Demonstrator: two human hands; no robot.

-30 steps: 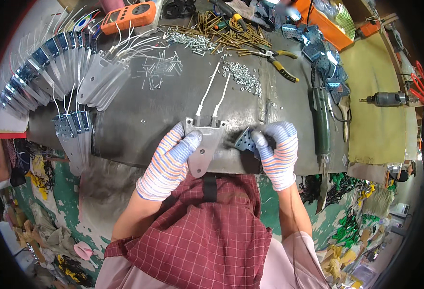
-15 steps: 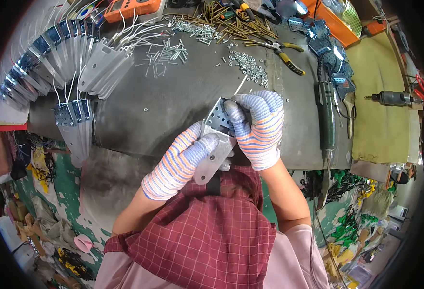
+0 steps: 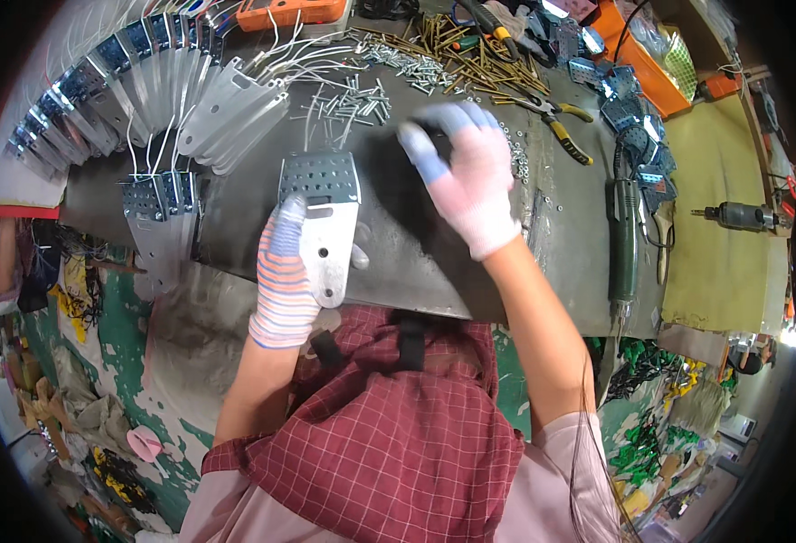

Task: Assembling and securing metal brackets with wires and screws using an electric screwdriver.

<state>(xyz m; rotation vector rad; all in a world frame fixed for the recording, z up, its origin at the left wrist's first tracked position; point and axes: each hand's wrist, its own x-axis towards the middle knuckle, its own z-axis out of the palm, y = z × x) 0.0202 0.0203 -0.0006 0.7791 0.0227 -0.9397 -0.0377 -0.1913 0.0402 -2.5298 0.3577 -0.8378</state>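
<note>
My left hand (image 3: 283, 285), in a striped knit glove, grips a flat silver metal bracket (image 3: 333, 237) with holes along it. At the bracket's far end sits a bluish perforated metal plate (image 3: 319, 170). A white wire seems to run from that end toward the screws. My right hand (image 3: 472, 176), gloved too and slightly blurred, is lifted off the bracket, thumb and fingers apart, with nothing visible in it. It hovers beside a scatter of small nuts (image 3: 518, 156), partly covering them. A pile of short silver screws (image 3: 357, 101) lies beyond the bracket.
Finished-looking bracket assemblies (image 3: 90, 95) fan out at the left, and a smaller group (image 3: 158, 217) lies nearer. Long brass-coloured screws (image 3: 452, 45), yellow-black pliers (image 3: 561, 127), a green-bodied tool (image 3: 626, 244), perforated plates (image 3: 629, 118) and an orange bin (image 3: 638, 54) line the far and right sides.
My right hand has let go of the perforated plate and moved up and away. My left hand has carried the bracket leftward and turned it more upright, flat face up.
</note>
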